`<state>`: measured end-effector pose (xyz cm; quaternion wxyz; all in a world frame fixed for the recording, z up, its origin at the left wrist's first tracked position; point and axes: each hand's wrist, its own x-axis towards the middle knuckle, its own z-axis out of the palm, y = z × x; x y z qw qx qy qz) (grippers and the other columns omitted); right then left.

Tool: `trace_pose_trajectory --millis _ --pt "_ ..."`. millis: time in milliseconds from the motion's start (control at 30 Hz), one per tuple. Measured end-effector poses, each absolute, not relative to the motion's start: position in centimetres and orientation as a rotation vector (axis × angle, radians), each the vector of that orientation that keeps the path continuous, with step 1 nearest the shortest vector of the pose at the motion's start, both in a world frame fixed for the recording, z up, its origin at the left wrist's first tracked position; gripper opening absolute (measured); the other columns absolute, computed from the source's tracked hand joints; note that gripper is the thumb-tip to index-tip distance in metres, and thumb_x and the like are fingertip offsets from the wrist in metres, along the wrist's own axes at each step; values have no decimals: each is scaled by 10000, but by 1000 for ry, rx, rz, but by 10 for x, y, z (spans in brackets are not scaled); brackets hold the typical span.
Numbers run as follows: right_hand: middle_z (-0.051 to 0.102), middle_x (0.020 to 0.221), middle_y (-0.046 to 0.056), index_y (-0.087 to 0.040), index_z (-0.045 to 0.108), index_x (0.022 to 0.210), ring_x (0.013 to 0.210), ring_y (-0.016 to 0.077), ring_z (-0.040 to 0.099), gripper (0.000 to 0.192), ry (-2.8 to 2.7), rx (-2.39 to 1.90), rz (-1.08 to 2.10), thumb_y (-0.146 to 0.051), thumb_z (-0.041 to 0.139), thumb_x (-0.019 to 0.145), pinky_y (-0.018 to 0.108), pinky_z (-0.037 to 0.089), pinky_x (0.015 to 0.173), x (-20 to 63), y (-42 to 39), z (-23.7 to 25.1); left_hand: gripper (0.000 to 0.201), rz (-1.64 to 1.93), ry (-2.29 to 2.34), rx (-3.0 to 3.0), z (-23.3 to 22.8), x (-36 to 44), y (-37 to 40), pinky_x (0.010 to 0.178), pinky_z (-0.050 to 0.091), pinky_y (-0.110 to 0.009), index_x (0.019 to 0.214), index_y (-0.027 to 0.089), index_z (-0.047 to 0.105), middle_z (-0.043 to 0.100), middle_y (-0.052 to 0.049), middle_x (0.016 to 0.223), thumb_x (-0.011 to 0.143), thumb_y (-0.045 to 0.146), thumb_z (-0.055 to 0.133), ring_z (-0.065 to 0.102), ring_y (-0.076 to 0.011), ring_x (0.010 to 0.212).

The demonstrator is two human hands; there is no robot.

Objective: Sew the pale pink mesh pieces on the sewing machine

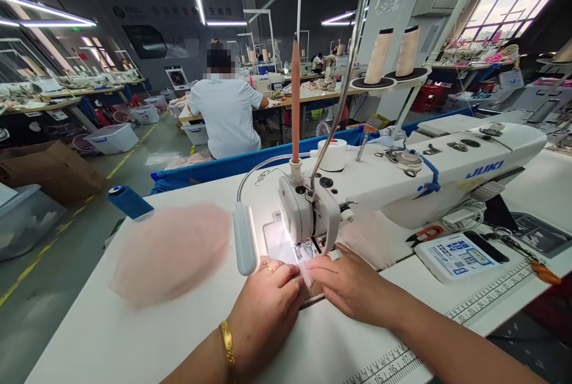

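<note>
Fabric strip point(307, 273) under the sewing machine point(313, 211): your left hand point(263, 306) and right hand point(353, 285) pinch it flat; keep fingertips off the needle.

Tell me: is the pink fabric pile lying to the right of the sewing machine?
No, the pink fabric pile lies on the table left of the sewing machine, beyond the left hand.

Both hands rest on the white table point(111, 336) in front of a white sewing machine point(402, 175). The left hand point(268, 306) and right hand point(348, 282) pinch a thin clear strip point(306, 273) under the needle. A pink fabric pile point(172, 253) lies to the left, near a small lamp point(245, 240).
</note>
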<state>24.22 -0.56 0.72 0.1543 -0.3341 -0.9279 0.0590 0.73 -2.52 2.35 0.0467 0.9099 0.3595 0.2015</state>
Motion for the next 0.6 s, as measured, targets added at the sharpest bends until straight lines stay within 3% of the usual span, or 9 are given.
trace_pose_trajectory --millis 200,400,600 --pt "704 916 56 -208 665 960 833 255 499 252 -2631 -997 109 -51 486 875 378 425 794 241 -4 2 223 623 1035 2828 22 9 -30 832 481 -447 939 215 657 726 -35 966 972 98 470 636 -216 822" --pt "714 1083 111 -164 664 1176 937 283 547 357 -2555 -1028 47 -68 474 890 388 470 790 241 2 -4 238 585 1108 2858 18 10 -23 835 487 -454 855 200 622 724 -48 972 957 71 451 640 -212 816" --pt "713 1210 84 -210 671 1184 944 263 572 395 -2562 -983 57 -46 493 873 384 474 819 240 0 -3 248 671 1085 2842 10 7 -22 815 489 -425 876 197 631 732 -50 950 854 -11 498 648 -215 831"
